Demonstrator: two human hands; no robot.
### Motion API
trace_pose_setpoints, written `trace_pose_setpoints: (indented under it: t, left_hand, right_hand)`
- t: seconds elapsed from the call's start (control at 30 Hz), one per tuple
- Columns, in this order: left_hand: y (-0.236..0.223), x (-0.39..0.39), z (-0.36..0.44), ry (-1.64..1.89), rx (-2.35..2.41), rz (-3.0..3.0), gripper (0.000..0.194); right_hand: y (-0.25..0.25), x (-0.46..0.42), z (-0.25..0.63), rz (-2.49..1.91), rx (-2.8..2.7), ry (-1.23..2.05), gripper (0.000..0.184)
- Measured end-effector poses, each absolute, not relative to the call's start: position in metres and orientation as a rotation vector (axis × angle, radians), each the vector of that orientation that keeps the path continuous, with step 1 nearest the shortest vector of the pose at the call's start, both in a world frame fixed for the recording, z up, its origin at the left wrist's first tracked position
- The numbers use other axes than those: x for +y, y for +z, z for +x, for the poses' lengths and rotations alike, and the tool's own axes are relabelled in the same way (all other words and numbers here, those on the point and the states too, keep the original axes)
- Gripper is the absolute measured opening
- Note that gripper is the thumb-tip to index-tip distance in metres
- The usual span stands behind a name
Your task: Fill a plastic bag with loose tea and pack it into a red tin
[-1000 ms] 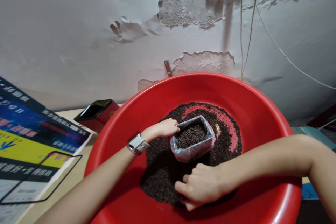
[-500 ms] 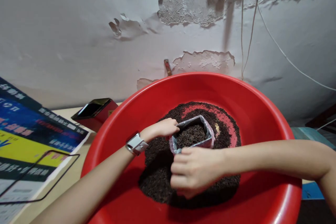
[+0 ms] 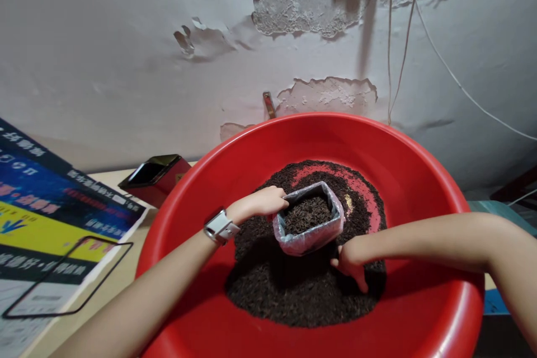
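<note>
A box [image 3: 308, 240] with a clear plastic liner stands tilted in a big red basin [image 3: 436, 190], partly filled with dark, loose bits that look like tea leaves. My left hand [image 3: 268, 201] has its fingers closed over the box's left rim. A heap of the same dark leaves [image 3: 293, 296] covers the basin floor around the box. Right of the box, my right hand [image 3: 354, 257] reaches down into the heap. Its visible fingers are apart, and some of them are hidden in the leaves.
Left of the basin stands a dark red, open-topped box [image 3: 157, 179]. A printed board [image 3: 54, 224] and a black wire frame [image 3: 71, 313] are at the left edge. Behind is a peeling wall [image 3: 126, 56] with hanging white cords [image 3: 444, 64].
My right hand has gone from a closed fist at the box's front rim to the leaves on its right, fingers spreading. My left hand keeps its hold on the box.
</note>
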State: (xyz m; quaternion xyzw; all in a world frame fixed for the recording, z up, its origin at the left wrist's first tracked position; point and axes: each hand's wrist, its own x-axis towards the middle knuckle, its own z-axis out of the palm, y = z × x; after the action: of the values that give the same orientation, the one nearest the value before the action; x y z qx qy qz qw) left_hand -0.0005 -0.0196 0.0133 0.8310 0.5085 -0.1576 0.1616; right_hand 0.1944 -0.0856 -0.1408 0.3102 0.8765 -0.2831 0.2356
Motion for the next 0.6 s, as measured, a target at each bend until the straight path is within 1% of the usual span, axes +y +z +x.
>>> trace_pose_setpoints:
  t: [0.07, 0.1, 0.17, 0.23, 0.3, 0.4, 0.47, 0.53, 0.6]
  left_hand:
    - [0.013, -0.02, -0.001, -0.448, 1.449, 2.371, 0.022]
    - [0.013, -0.019, -0.001, -0.446, 1.444, 2.362, 0.022]
    - [0.011, -0.018, -0.003, -0.439, 1.437, 2.343, 0.023]
    - [0.01, -0.017, -0.004, -0.434, 1.436, 2.333, 0.023]
    - [0.009, -0.016, -0.005, -0.423, 1.44, 2.331, 0.022]
    - [0.009, -0.017, -0.004, -0.407, 1.433, 2.334, 0.022]
    - [0.01, -0.017, -0.003, -0.412, 1.431, 2.33, 0.023]
    - [0.01, -0.017, -0.002, -0.426, 1.448, 2.327, 0.024]
    - [0.008, -0.016, -0.002, -0.431, 1.454, 2.333, 0.024]
  right_hand:
    - [-0.143, -0.089, 0.191, 0.807, 2.236, -0.807, 0.079]
    - [-0.14, -0.092, 0.188, 0.796, 2.182, -0.836, 0.083]
    - [-0.125, -0.098, 0.18, 0.75, 2.147, -0.882, 0.085]
    - [-0.098, -0.106, 0.172, 0.643, 2.18, -0.828, 0.08]
    - [-0.064, -0.114, 0.165, 0.526, 2.322, -0.667, 0.074]
    - [-0.011, -0.123, 0.16, 0.412, 2.624, -0.621, 0.053]
    - [0.015, -0.124, 0.162, 0.464, 2.823, -0.613, 0.047]
    - [0.028, -0.12, 0.167, 0.619, 2.987, -0.551, 0.042]
    - [0.03, -0.111, 0.171, 0.833, 3.106, -0.347, 0.038]
